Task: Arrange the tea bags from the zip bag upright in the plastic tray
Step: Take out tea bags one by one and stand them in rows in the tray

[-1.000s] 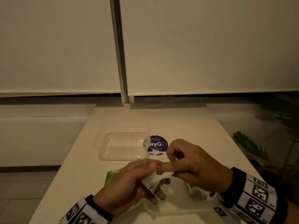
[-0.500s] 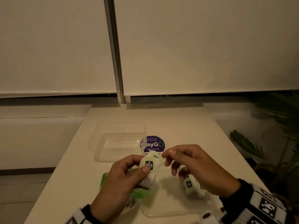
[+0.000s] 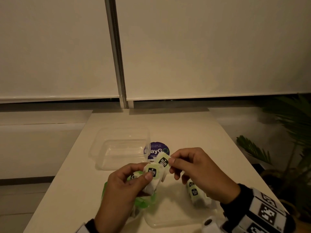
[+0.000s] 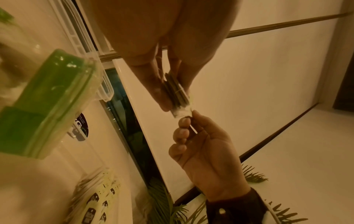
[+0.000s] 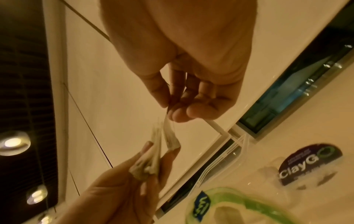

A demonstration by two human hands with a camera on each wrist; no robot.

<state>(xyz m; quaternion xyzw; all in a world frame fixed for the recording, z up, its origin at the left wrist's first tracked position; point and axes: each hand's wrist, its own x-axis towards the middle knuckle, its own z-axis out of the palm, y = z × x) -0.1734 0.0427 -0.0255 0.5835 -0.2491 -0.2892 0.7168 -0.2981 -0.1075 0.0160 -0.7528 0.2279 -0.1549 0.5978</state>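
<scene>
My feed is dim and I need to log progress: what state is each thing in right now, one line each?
plastic tray: on the table, upright, no tea bags in it.
zip bag: lying flat near the person, some tea bags inside.
left hand: holds a small stack of tea bags above the table.
right hand: pinches one tea bag at the stack's top.
green pack: under the left hand, partly hidden.

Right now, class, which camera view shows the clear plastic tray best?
The head view: the plastic tray shows whole on the table, with no tea bags visible inside. The left wrist view catches only a rim corner; the right wrist view only a blurred edge.
</scene>
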